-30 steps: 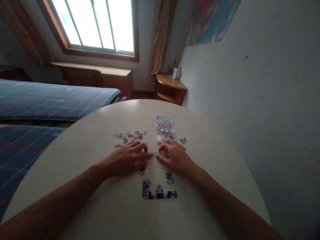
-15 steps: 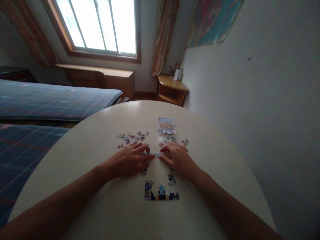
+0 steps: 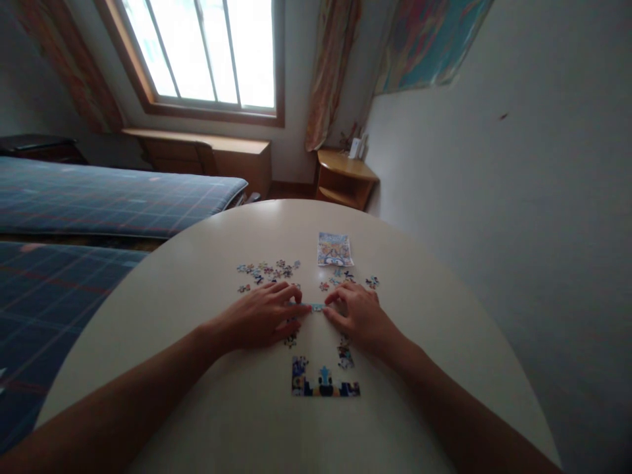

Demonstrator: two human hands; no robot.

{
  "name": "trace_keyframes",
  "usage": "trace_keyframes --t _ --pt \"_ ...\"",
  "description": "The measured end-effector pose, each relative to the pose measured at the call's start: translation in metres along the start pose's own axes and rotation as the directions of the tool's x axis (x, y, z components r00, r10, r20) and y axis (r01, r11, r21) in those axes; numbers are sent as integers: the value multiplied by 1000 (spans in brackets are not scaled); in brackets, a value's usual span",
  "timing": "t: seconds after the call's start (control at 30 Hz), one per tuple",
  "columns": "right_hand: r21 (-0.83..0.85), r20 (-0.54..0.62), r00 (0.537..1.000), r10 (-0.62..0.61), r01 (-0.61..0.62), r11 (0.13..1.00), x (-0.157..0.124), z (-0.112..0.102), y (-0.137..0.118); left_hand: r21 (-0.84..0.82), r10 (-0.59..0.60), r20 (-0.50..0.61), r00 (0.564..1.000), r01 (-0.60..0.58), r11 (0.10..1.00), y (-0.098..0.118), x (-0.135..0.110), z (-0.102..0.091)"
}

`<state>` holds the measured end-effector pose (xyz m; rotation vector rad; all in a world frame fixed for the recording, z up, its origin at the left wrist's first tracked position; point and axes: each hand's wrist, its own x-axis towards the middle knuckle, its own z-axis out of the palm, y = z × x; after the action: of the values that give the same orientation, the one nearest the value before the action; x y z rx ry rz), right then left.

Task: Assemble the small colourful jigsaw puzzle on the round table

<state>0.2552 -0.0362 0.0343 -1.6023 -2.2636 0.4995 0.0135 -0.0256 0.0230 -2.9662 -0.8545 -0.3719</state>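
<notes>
You have the blue strip (image 3: 317, 307) at the centre of the clock, low on the table (image 3: 276, 434) between your fingertips. Expect it to be very light and thin, fairly stiff like card; if it is several pieces joined, the seams are likely its weak spots, prone to bend or pop apart. Its smooth face may slide on the tabletop, so the long edges near each end look the surest hold, with gentle, level pressure.

Your left hand (image 3: 269, 313) lies palm down at 9 o'clock, one finger straight along the strip, another curled behind it, the thumb parted below. Your right hand (image 3: 363, 316) arches at 3 o'clock, thumb and curled forefinger a small gap apart at the strip's right part. Whether either hand pinches it or only presses it, you cannot tell from here. Your forearms come in from 8 and 4 o'clock. The joined section (image 3: 326, 390) lies at 6, loose pieces (image 3: 266, 268) at 10 to 11, the leaflet (image 3: 334, 250) near 12.
</notes>
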Motion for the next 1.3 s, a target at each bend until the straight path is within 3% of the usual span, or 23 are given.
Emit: trace_keyframes --t 0.2,0.53,0.67,0.77,0.83,0.87,0.97,1.03,1.1,1.17,1.23,1.3 --pt "-8 9 1000 26 -26 1000 1 3 -5 10 -3 7 1000 3 1000 0 -1 1" --pt "57 -3 999 -40 40 998 0 3 -2 21 -5 -11 1000 5 1000 4 -1 1" --pt "88 -8 1000 -29 29 996 -3 -2 2 -71 -42 -25 999 40 997 -1 -3 2" --pt "76 -26 1000 -15 17 997 -3 -3 6 -166 -95 -121 988 74 983 -14 -8 -4" --pt "63 -40 999 -15 17 998 -3 -3 7 -161 -210 -219 953 177 971 -27 -14 -13" --pt "55 -42 999 -14 16 998 -2 -2 8 -143 -317 -267 910 288 947 -35 -17 -18" --pt "22 -50 999 -14 15 1000 -1 1 10 -66 -616 -268 741 624 779 -56 -29 -30" --pt "11 -65 998 -23 24 1000 0 1 14 -13 -712 -261 652 735 678 -67 -34 -34" --pt "16 -82 996 -42 44 999 1 -2 19 2 -757 -248 604 782 623 -72 -37 -33" --pt "27 -77 994 -74 76 997 0 -9 26 -20 -739 -216 638 754 657 -70 -35 -30" --pt "42 -33 992 -119 120 992 -2 -20 32 -78 -632 -163 757 629 774 -62 -31 -27" --pt "59 32 987 -160 158 986 -5 -30 35 -159 -433 -112 894 414 896 -51 -26 -24"
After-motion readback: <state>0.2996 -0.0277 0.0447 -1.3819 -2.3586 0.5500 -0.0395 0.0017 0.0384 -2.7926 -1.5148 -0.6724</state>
